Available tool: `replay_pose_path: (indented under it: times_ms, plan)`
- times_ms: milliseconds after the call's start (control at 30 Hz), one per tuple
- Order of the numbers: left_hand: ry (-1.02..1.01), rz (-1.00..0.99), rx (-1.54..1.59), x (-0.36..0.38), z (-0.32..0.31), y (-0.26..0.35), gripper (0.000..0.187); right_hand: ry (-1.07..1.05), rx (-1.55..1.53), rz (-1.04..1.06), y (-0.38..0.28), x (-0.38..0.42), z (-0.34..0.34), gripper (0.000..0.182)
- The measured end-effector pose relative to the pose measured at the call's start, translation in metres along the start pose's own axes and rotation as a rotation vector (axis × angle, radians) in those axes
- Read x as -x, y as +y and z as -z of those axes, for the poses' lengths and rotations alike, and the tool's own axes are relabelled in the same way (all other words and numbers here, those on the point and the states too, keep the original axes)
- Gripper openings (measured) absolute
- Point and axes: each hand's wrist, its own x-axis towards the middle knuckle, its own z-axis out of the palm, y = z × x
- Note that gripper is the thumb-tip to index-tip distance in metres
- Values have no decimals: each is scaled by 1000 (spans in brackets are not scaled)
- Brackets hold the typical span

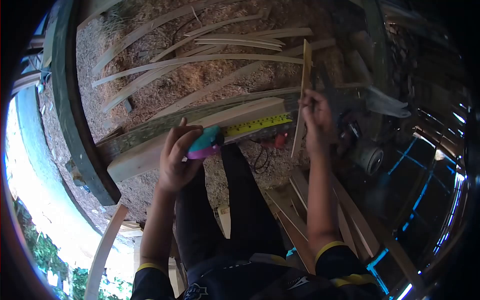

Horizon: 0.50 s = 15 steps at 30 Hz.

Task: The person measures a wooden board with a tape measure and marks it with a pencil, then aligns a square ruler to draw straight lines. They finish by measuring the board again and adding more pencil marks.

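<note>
My left hand [176, 154] is closed around a teal and pink tape measure [204, 143]. Its yellow blade [257, 124] sticks out to the right, over the near side of a pale wooden beam [145, 157]. In my right hand [316, 114] is a thin wooden strip [306, 67], pinched between the fingers and held roughly upright in view. The strip stands just beyond the right end of the blade. Part of the beam is hidden behind my left hand and the tape measure.
Several long thin wooden strips [200, 60] lie on the shavings-covered ground ahead. A dark timber post [75, 100] runs along the left. To the right are a red object with a cord [280, 141] and a can [372, 159]. Boards [350, 212] lean at lower right.
</note>
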Motion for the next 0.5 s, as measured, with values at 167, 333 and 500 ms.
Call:
replay_pose_path:
  times_ms: [167,333,500]
  plan:
    - [-20,7,-62,-15,-28,-9,60,-90,-95,-23,20,3,-22,48]
    - [-69,-31,-60,-10,-41,-19,59,-10,-144,20,49,2,-24,47]
    - [-149,-69,-87,-18,-41,-22,60,16,-213,-5,61,7,-29,44]
